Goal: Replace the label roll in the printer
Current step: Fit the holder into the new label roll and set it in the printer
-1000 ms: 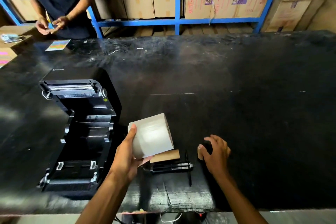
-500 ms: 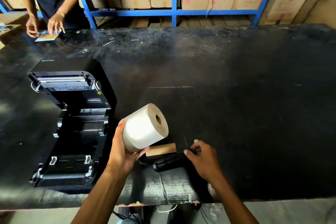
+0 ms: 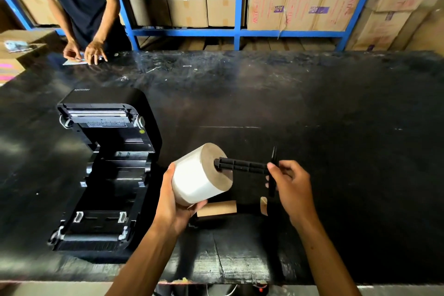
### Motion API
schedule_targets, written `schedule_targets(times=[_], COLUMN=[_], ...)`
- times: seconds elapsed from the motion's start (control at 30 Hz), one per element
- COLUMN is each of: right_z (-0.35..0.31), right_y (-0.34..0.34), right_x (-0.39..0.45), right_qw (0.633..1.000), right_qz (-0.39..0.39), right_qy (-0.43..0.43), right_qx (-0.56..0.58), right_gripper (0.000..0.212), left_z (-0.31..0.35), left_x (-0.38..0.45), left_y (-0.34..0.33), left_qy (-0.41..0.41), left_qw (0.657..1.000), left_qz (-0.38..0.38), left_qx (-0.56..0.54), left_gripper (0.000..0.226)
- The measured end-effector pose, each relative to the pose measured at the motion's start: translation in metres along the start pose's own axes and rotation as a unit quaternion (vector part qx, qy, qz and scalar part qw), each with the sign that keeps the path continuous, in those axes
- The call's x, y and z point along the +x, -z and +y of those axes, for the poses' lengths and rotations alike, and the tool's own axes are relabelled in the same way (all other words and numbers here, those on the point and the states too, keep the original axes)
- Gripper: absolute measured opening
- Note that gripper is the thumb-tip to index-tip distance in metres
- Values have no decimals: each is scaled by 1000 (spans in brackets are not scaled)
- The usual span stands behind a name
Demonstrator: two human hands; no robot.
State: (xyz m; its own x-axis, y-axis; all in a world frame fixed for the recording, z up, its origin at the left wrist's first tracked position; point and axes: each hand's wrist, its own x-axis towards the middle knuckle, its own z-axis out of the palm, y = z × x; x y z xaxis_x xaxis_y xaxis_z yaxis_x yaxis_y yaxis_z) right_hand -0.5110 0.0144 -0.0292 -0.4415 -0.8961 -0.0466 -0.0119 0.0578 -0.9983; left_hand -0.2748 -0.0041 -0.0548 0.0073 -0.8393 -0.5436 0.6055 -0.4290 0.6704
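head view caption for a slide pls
Left hand holds roll; right hand feeds spindle into its core beside open printer.

Both forearms bare; no sleeves, no gloves.

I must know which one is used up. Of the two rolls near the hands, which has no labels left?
The bare brown cardboard core lying on the black table below the left hand. The other, the white label roll, is full and held in that hand.
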Motion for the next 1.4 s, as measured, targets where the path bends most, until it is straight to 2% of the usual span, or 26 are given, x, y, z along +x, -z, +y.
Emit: schedule_targets(times=[0.17,0.33,0.4,0.57,0.63,0.77,0.87,0.93,1.03,1.1,1.13,1.2,1.27,1.4], right_z=[-8,-28,-33,-25,-19,-11,-9,-11,-18,-22,-23,-22,-21,-24], right_y=[4,10,10,-22,-34,-45,-46,-46,-51,-57,-60,-65,-68,-71], right_x=[-7,-4,1,-6,-11,-13,-15,-13,-12,-12,-12,-11,-7,3], right_qw=[991,962,951,975,981,986,992,995,990,988,988,988,986,981], right_qz=[23,40,32,-3,2,-24,-35,-49,-128,-145,-143,-137,-128,-114], right_qy=[123,255,284,214,194,165,123,77,13,0,-1,-6,-22,-40], right_qx=[-36,-92,-115,-61,-19,-20,12,43,57,60,60,75,102,152], right_gripper=[13,19,20,20,22,19,18,27,56,73,71,49,36,31], left_z=[1,11,17,24,23,20,17,16,13,11,12,14,17,28], left_x=[1,0,-3,-13,-18,-20,-20,-21,-22,-22,-22,-22,-20,-9], left_y=[-8,-21,-29,-53,-60,-67,-67,-67,-69,-72,-73,-76,-77,-75], left_qy=[-11,-62,-88,-148,-168,-189,-187,-183,-183,-185,-188,-199,-202,-180], left_qw=[1000,995,992,980,976,971,973,974,974,973,972,968,964,958], left_qz=[-22,-64,-64,-27,-25,-15,-4,3,1,2,-1,-16,-31,-70], left_qx=[5,40,70,130,139,144,136,133,136,137,138,153,171,214], left_gripper=[57,31,29,40,38,23,27,28,30,43,53,72,75,80])
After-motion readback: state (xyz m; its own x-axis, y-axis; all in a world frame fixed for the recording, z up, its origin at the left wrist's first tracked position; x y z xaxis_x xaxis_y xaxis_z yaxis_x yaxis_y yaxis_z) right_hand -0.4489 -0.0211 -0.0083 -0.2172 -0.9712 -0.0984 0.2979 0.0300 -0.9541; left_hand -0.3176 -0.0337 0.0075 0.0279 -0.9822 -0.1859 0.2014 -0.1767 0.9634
